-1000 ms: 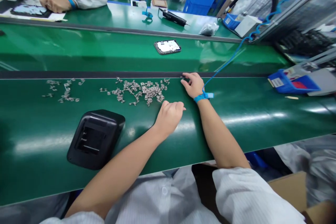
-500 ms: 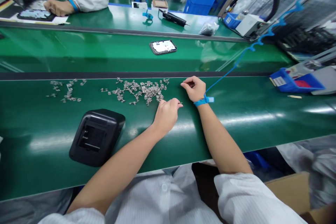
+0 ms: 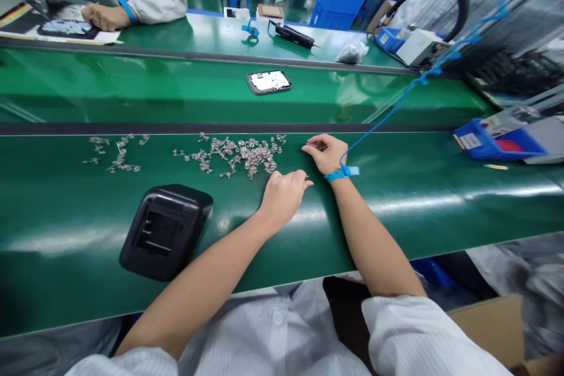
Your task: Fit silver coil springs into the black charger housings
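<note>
On green workbench (image 3: 440,194), beside wire springs (image 3: 255,155): pinches left hand (image 3: 284,197) closed, likewise right hand (image 3: 328,154); cannot tell contents

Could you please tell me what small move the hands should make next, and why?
I'd probably ease the right hand toward the left hand: the left sits curled beside the small metal pieces, perhaps pinching one too tiny to make out, and the right is curled only a short gap away.

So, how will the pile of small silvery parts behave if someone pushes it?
The small silvery parts would probably slide apart, since they appear loose on the glossy green tabletop. Some might drag neighbours along, as their thin stems overlap.
</note>
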Available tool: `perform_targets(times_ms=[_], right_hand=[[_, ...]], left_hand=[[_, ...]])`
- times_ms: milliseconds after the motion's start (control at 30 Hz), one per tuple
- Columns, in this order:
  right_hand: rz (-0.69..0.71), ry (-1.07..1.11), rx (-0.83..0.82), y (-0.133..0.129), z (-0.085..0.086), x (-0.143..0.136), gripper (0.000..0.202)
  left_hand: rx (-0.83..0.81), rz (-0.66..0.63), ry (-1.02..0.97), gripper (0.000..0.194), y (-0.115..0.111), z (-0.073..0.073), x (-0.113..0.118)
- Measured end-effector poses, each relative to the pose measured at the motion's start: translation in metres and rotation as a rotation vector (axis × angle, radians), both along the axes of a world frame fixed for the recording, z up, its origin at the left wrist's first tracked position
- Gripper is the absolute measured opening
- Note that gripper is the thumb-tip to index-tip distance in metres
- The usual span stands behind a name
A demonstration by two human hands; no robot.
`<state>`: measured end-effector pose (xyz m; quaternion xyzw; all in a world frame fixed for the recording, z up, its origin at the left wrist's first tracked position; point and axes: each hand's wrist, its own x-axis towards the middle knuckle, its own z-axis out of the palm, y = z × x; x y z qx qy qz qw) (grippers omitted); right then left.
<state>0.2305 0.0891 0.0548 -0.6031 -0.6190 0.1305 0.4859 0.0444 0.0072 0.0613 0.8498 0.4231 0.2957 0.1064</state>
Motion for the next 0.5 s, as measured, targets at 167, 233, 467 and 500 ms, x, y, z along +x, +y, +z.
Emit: perform_targets(times_ms=[167,233,467,500], right_hand=[[0.146,-0.216,-0.016,-0.0053,0.0025,-0.0088,0.015],[0.165,-0.270,-0.016,-0.0052,0.0019,-0.0085,0.014],[0.151,-0.223,0.004,-0.0049,0.0003,-0.0055,0.017],[0.150,-0.218,0.006,-0.0047,0.0002,-0.0055,0.017]], left_hand=[[-0.016,-0.003,0.046,0.028,-0.0013,0.0025,-0.0001],[-0.028,-0.001,0.051,0.029,-0.0015,0.0032,-0.0003],[-0.060,0.018,0.040,0.022,-0.0005,0.0059,-0.0022],[-0.063,0.011,0.043,0.021,-0.0003,0.0062,-0.0024]])
